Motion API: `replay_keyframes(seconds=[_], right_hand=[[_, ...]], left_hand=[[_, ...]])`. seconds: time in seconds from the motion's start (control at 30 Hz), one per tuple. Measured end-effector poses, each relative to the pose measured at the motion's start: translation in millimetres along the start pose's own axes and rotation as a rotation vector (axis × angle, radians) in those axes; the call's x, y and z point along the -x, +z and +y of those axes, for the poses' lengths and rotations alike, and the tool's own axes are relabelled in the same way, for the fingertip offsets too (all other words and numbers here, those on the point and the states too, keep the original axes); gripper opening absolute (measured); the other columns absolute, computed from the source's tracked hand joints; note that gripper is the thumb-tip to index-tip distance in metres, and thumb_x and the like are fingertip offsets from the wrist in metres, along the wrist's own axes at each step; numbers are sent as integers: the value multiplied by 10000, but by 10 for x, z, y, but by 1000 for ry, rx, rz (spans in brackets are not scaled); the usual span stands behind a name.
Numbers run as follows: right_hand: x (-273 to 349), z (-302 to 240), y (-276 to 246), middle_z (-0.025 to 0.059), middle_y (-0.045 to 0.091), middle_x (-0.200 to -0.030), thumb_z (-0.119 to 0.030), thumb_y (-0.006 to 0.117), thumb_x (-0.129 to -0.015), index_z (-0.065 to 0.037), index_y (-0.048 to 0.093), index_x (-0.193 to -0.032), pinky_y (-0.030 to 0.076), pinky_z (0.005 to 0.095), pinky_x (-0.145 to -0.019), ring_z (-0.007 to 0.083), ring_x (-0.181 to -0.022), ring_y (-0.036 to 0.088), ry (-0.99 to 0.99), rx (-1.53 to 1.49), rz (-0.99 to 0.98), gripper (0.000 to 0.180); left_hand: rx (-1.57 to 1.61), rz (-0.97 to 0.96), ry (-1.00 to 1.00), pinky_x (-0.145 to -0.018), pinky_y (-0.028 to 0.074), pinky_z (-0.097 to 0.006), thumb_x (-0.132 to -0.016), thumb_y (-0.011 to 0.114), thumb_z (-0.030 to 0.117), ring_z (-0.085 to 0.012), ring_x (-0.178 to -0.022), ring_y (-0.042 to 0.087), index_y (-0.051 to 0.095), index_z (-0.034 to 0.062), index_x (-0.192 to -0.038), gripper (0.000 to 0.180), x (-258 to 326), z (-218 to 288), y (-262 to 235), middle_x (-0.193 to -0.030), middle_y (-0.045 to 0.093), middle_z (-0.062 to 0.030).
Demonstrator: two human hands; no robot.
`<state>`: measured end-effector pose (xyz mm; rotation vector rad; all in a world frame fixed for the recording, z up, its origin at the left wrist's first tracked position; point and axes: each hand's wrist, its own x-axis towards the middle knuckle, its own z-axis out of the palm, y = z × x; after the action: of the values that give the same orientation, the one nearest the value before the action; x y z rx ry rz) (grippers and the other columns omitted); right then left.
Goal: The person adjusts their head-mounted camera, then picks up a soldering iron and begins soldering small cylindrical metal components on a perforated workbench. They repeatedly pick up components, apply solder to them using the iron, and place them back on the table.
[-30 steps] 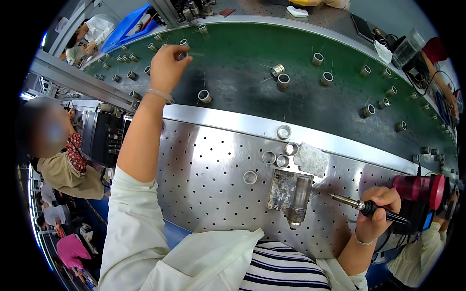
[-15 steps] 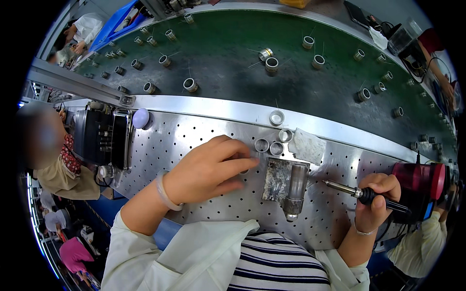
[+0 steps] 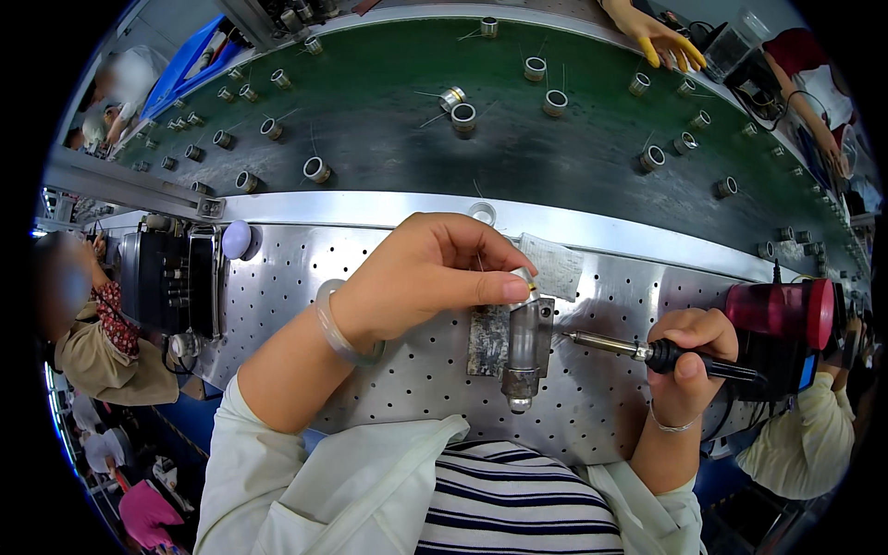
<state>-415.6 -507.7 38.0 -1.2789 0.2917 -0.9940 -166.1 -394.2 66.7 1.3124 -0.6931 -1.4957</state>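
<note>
My left hand is closed, pinching a small silver metal ring between thumb and fingertips. The ring is at the upper end of a metal cylinder lying on a stained metal plate. I cannot tell whether it is seated there. My right hand grips a soldering iron by its black handle, the tip pointing left, just right of the cylinder and apart from it. Beyond my left hand a metal ring stands on the bench's back rail.
A greyish cloth lies behind the cylinder. Many small metal rings with thin wires stand on the green belt. A co-worker's hand with yellow fingertips reaches over its far side. Right stands a red container; left, a purple ball.
My left hand has moved up to the cylinder's upper end and now pinches a ring, covering the loose rings behind. The soldering iron stays in my right hand. A co-worker's hand has appeared across the belt.
</note>
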Motion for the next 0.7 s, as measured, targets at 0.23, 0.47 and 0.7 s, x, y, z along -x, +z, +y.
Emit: replay_keyframes(seconds=[0.23,0.47,0.7], right_hand=[[0,-25,-19,96,587,-647,-162,761,-761,33,564,-846,440,198,-439,113,-480,547,8,-16,25,290],[12,34,-7,110,594,-643,-98,751,-749,53,577,-837,447,231,-432,149,-470,556,8,-76,-61,247],[10,67,-26,118,594,-620,-31,735,-721,78,595,-816,438,250,-437,166,-465,561,10,-64,-160,202]], left_hand=[[-34,-286,-26,-714,461,-226,-722,762,241,-130,-865,555,646,-26,-1101,478,-128,-30,-91,-973,641,-85],[175,-246,-1,-829,492,-303,-735,728,94,-220,-1070,550,532,-49,-1242,563,97,-117,38,-1153,576,-155],[175,-127,246,-896,478,-357,-686,715,-100,-256,-1024,583,670,0,-968,303,96,-313,81,-1143,566,-199]])
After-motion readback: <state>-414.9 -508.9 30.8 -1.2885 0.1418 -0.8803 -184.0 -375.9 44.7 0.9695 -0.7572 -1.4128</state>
